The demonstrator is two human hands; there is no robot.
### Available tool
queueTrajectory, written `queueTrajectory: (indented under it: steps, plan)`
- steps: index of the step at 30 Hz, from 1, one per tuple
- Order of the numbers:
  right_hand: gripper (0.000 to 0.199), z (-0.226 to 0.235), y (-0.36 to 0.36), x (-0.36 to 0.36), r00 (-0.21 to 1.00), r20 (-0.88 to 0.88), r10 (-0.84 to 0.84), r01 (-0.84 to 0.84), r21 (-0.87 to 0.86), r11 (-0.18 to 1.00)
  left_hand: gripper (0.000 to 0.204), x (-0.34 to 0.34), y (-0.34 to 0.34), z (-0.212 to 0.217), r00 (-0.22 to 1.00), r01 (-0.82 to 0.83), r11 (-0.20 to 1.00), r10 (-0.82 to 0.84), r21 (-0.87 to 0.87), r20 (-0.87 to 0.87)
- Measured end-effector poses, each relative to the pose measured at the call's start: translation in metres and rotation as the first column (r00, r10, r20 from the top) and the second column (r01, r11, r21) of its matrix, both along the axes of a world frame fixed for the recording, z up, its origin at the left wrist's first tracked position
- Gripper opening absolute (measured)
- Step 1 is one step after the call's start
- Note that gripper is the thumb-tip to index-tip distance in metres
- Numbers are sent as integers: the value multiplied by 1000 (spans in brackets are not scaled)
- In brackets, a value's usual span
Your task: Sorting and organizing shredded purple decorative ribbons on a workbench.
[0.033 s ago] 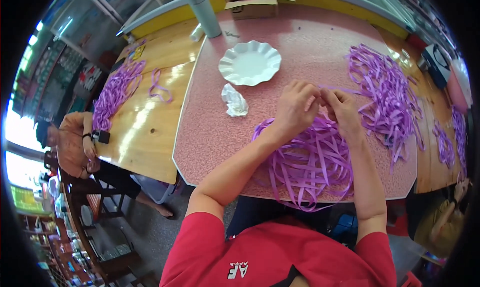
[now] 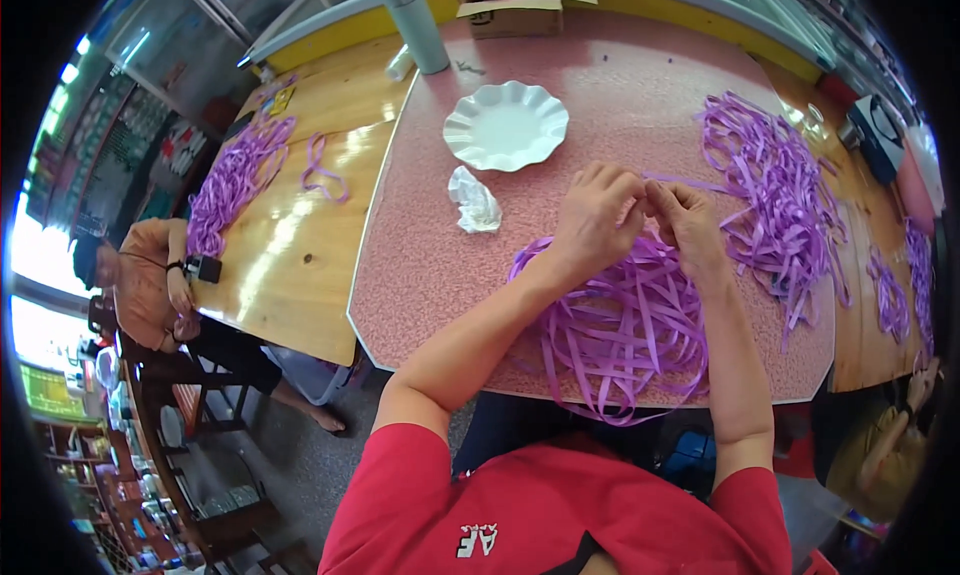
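Note:
My left hand [image 2: 598,220] and my right hand [image 2: 690,230] meet above the pink tabletop, fingertips nearly touching. Both are closed in a pinch on a narrow purple ribbon [image 2: 692,182], which runs off to the right from between them. What the fingertips do with it is too small to make out. Below my forearms lies a loose heap of looped purple ribbon [image 2: 628,335], part of it hanging over the near table edge. A larger tangled ribbon pile [image 2: 785,200] sits to the right, where the held strand leads.
Left of my hands are a crumpled white tissue [image 2: 474,203] and a white scalloped plate [image 2: 506,127]. Farther back stand a grey-green flask [image 2: 416,25] and an open cardboard box [image 2: 515,20]. A wooden table [image 2: 300,240] with more ribbon adjoins on the left, where a person [image 2: 150,285] sits.
The whole view has shifted very slightly. My hands stay pinched together at the same spot, with barely any finger movement.

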State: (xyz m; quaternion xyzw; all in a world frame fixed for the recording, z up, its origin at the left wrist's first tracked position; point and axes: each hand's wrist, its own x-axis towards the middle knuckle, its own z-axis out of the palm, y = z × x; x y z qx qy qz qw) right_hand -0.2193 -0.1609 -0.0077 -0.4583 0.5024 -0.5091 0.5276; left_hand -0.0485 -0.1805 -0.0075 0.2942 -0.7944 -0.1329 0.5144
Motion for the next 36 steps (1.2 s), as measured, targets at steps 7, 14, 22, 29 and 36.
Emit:
queueTrajectory:
  steps: [7, 14, 22, 29, 36]
  plan:
    - [19, 6, -7, -1, 985, 111, 132, -144, 116, 983, 16, 14, -7, -2, 992, 119, 993, -120, 12, 39]
    - [17, 14, 0, 3, 998, 22, 59, -56, -127, 990, 14, 9, -17, -8, 951, 253, 941, -198, 224, -239]
    - [8, 10, 4, 11, 950, -312, -11, -154, -498, 853, 12, 15, -12, -6, 713, 663, 410, -90, 626, -696]
    - [8, 4, -2, 13, 836, -449, -316, -186, -772, 608, 14, 14, -14, -11, 584, 770, 300, 28, 564, -812]
    - [9, 1, -1, 14, 889, -376, -262, -41, -635, 771, 16, 6, -6, -13, 653, 684, 444, -20, 579, -757]
